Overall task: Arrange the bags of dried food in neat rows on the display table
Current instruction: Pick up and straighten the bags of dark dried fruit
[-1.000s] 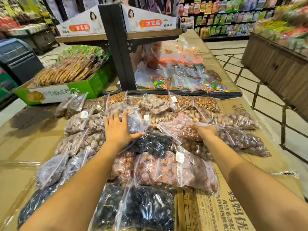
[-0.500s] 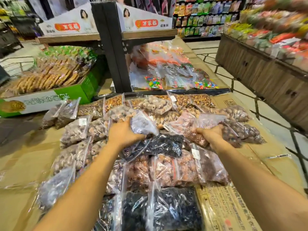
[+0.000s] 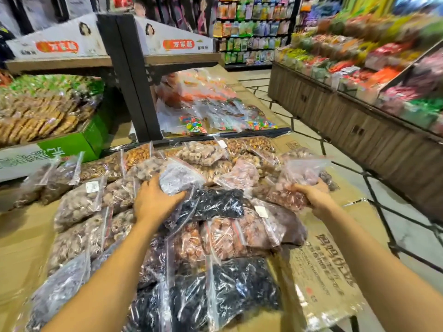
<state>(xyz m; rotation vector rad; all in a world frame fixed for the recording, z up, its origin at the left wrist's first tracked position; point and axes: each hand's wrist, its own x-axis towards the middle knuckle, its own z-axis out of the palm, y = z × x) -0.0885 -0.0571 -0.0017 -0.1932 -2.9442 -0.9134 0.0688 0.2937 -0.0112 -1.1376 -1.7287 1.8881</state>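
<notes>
Several clear zip bags of dried food lie in rough rows on the cardboard-covered display table (image 3: 22, 238). My left hand (image 3: 153, 202) grips a bag of dark dried fruit (image 3: 215, 203) by its empty clear top, lifted slightly above the pile. My right hand (image 3: 311, 194) holds a bag of reddish-pink dried fruit (image 3: 287, 195) raised at the right side of the pile. Below them lie pinkish-brown bags (image 3: 230, 236) and a black-fruit bag (image 3: 239, 288) near the front edge. Pale brown bags (image 3: 79, 202) fill the left rows.
A black metal post (image 3: 134, 80) carrying a wooden shelf stands behind the pile. A green box of biscuits (image 3: 72, 142) sits at the left, candy bags (image 3: 191, 122) behind the post. A wooden produce stand (image 3: 359, 125) lines the aisle on the right.
Both hands closed on bags and lifted them: the left raised the dark bag, the right pulled the reddish bag up and to the right. The camera swung right.
</notes>
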